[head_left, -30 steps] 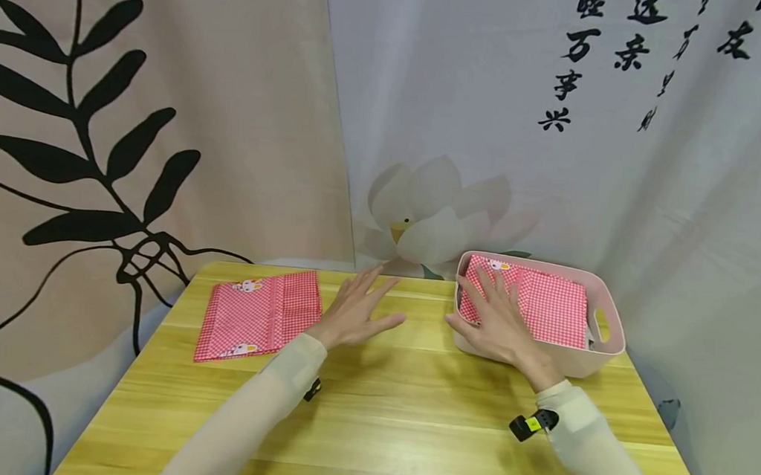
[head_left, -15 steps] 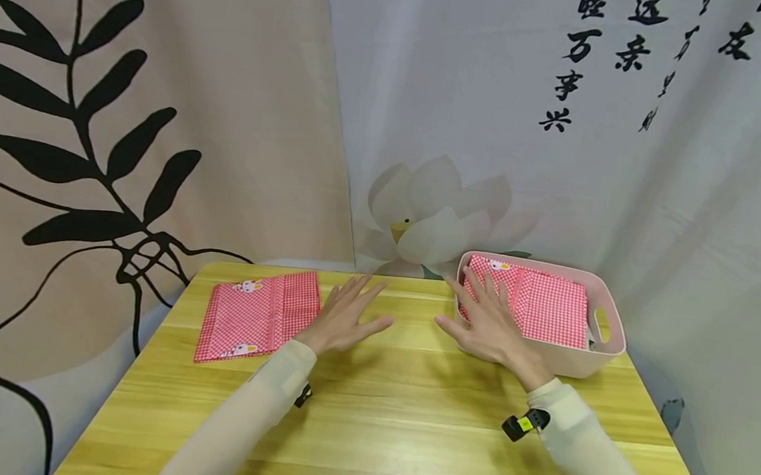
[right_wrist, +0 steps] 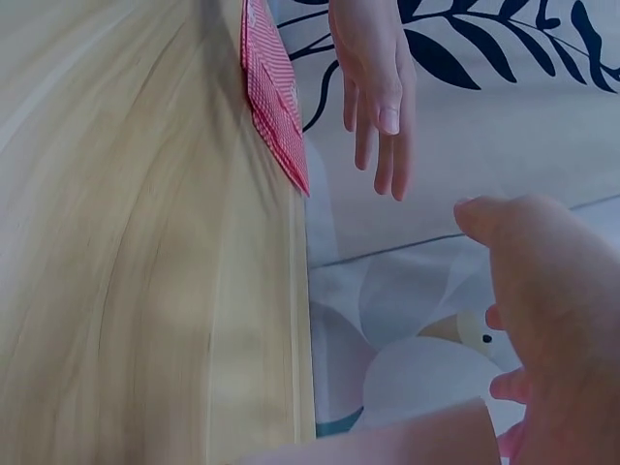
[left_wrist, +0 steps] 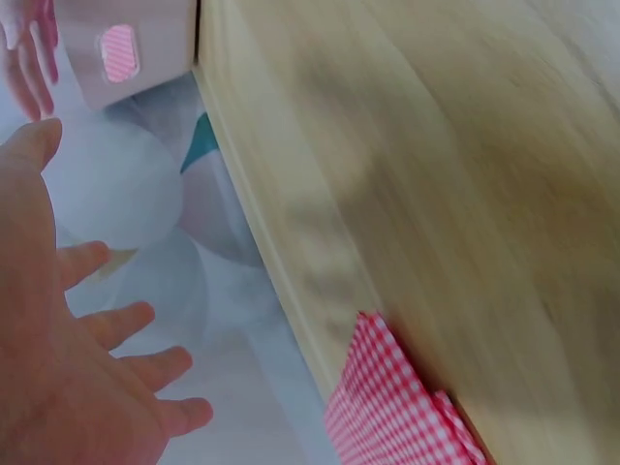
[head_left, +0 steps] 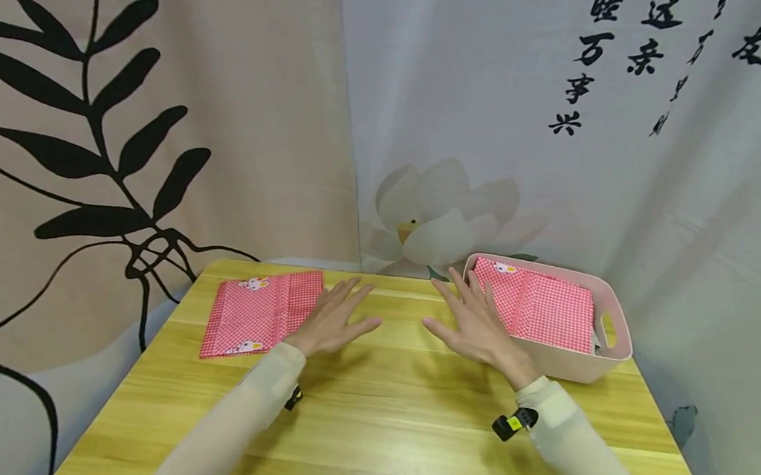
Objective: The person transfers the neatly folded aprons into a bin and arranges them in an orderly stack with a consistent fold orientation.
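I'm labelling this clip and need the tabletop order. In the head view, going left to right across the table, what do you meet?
Red checked cloth lying flat on the table → left hand, fingers spread → right hand, fingers spread → pink basket with a folded red checked cloth in it.

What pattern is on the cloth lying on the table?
The cloth is red-and-white gingham with small cartoon figures; head view.

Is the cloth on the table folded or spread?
Folded: the cloth lies flat as a neat rectangle with layered panels and a crease line.
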Motion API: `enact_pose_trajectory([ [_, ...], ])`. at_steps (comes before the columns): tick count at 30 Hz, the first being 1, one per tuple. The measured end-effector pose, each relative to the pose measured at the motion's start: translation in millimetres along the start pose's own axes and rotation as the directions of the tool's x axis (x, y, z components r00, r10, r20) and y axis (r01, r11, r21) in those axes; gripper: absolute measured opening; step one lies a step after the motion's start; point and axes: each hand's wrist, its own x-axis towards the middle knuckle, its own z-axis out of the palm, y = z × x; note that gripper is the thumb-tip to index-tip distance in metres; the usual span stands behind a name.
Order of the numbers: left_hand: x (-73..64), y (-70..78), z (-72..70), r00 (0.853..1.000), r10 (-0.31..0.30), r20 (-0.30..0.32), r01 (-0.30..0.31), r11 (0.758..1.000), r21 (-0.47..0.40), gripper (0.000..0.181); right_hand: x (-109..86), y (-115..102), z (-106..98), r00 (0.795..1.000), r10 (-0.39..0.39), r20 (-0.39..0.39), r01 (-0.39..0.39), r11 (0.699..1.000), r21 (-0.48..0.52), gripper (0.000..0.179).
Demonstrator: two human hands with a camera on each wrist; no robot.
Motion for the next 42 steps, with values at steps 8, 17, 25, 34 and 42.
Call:
enact_pose_trajectory([
  [8,-10.2,-10.6,-3.9,1.000,-0.031,0.000,0.031,1.000,0.003,0.085,6.7,-13,5,0.999,-0.031,0.010,0.031,1.000,0.001,0.084],
  [17,-22.1,-24.4,-8.3,0.998,-0.068,-0.012,0.068,0.998,0.011,0.086,13.0,-22,11,0.998,-0.050,0.029,0.051,0.998,-0.032,0.084],
  [25,-32.1,-34.0,-10.2,0.994,-0.096,-0.045,0.096,0.995,0.005,0.086,19.7,-28,15,0.995,-0.089,0.034,0.091,0.994,-0.054,0.084],
  [34,-40.7,-43.7,-14.6,0.990,-0.135,-0.041,0.136,0.991,0.020,0.086,27.5,-42,25,0.991,-0.113,0.067,0.115,0.993,-0.034,0.085],
  [42,-49.8,-52.0,-21.4,0.986,-0.159,-0.053,0.160,0.987,0.020,0.086,36.4,-54,42,0.986,-0.123,0.112,0.123,0.992,0.007,0.086],
])
